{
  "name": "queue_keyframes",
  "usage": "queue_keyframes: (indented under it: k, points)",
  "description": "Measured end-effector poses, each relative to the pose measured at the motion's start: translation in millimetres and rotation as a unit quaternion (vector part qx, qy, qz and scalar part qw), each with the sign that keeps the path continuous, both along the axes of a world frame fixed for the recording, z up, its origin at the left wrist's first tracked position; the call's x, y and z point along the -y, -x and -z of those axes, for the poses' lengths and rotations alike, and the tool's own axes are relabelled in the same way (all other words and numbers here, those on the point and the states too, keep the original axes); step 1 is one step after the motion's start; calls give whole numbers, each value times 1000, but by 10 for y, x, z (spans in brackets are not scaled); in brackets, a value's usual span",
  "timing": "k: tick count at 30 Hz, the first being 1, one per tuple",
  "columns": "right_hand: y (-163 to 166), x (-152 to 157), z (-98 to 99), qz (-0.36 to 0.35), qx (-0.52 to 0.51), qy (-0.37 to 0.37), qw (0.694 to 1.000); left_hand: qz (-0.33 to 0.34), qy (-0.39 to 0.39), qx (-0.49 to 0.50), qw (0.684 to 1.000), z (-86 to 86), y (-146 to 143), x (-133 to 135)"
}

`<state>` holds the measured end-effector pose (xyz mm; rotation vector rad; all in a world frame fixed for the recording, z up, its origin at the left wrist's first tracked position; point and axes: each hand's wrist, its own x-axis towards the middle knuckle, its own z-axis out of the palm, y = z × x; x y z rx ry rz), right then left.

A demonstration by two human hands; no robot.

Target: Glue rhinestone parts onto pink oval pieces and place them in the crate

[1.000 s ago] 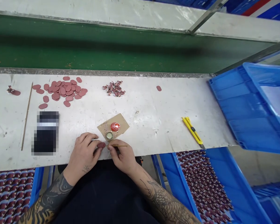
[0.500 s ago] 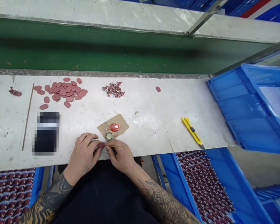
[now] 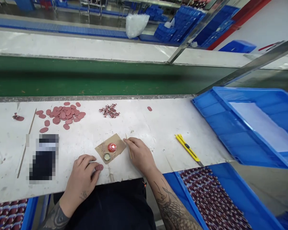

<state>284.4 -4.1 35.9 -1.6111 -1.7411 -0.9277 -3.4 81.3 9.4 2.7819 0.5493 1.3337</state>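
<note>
The left hand (image 3: 83, 177) lies flat on the scuffed white worktable (image 3: 158, 127), thumb and fingertip pinching a small oval reddish disc (image 3: 99, 167) against the surface. At two o'clock from it the right hand (image 3: 139, 154) is loosely curled around a thin wooden stick (image 3: 128, 145), which slants out past the knuckles toward twelve o'clock.

Between the hands sits a rough brown cardboard scrap (image 3: 120, 145), speckled with crumbs. It carries a glossy red cap (image 3: 111, 147) and, just beside that at seven o'clock, a crimped metal bottle cap (image 3: 107, 156) lying open side up; what it holds I cannot tell.

At eleven o'clock a loose heap of matte oval discs (image 3: 63, 114) spreads out, and at twelve a smaller pile of shiny bits (image 3: 109, 111). A yellow utility knife (image 3: 187, 149) lies at three o'clock. Beyond it a blue plastic crate (image 3: 218, 118) holds a white sheet; lower crates are packed with rows of dark red pieces (image 3: 211, 195).
</note>
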Motion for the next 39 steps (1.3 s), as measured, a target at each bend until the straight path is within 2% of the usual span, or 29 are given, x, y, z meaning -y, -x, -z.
queue_keyframes:
  k: [2,4,7,11,15,18,21,22,24,26,27,29,31,33,35,39]
  points:
    - [-106,-83,-83,20,-14,-9,1000,1,-2,2,1000,-9,1,-1]
    - [-188,-215,-243,24,-76,-3,997,10,-2,3,1000,-13,3,-8]
    - [-267,-518,-593,56,-198,79,975,17,-4,-1,1000,-5,8,-22]
    - [-238,-954,-1005,104,-240,115,958,5,-4,1,1000,14,5,-27]
    - [-158,-1214,-1134,116,-248,136,952,3,19,14,1000,3,-6,-4]
    - [-201,-1303,-1130,87,-277,143,946,15,62,12,998,-20,11,13]
    - [-247,-1225,-1117,53,-328,140,933,53,123,49,990,-27,60,36]
    - [-219,-1130,-1106,34,-347,127,929,70,165,87,980,-26,79,49]
    - [-48,-824,-1053,-45,-395,89,913,104,269,184,940,-30,110,89]
    - [273,-406,-937,-232,-484,54,842,127,365,259,885,-54,126,144]
    - [471,-188,-858,-306,-498,82,807,127,405,278,862,-77,127,176]
    - [873,188,-688,-406,-499,197,740,127,468,292,825,-143,122,245]
    - [1198,409,-542,-490,-473,214,700,146,503,282,804,-218,114,311]
    - [1386,465,-443,-519,-452,213,693,186,511,256,800,-280,110,362]
    - [1447,426,-384,-515,-439,214,705,213,515,229,798,-308,111,390]
    - [1421,347,-319,-495,-430,226,720,218,504,208,809,-261,132,384]
